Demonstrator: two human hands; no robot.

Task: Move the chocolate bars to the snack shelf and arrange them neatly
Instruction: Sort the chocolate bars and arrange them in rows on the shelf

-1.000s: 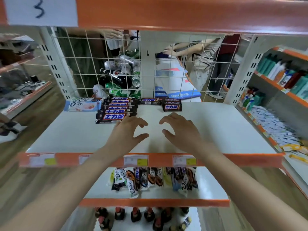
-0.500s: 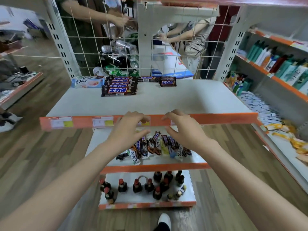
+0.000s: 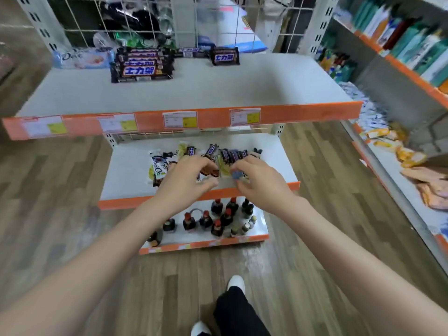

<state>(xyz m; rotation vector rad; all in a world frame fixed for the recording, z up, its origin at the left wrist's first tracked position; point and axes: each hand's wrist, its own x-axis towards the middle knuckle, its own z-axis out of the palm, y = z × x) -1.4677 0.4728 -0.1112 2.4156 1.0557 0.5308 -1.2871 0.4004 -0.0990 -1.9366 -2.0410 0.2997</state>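
- The loose chocolate bars (image 3: 218,157) lie in a jumbled row on the middle shelf (image 3: 126,180), below the top shelf (image 3: 218,86) where a neat stack of bars (image 3: 143,65) already sits at the far left, with one more bar (image 3: 225,56) to its right.
- The left hand (image 3: 185,180) hovers over the left half of the jumble, fingers curved and spread, gripping nothing that I can see.
- The right hand (image 3: 259,181) hovers over the right half, fingers loosely bent; a small blue shape shows at its fingertips, but blur keeps me from telling whether it is pinched or merely underneath.
- The step in hand looks like gathering the next bars for the top shelf.
- To do it well, I would pick bars of one kind at a time, since dark wrappers and pale ones lie mixed and overlapping.
- Slide fingers under the long edges instead of pinching the crimped ends, which would let the bars swing.
- Square the bundle between both palms before lifting.
- Lift clear of the orange front lip (image 3: 194,118) of the top shelf.
- Keep clear of the bottles (image 3: 218,219) on the lowest shelf.
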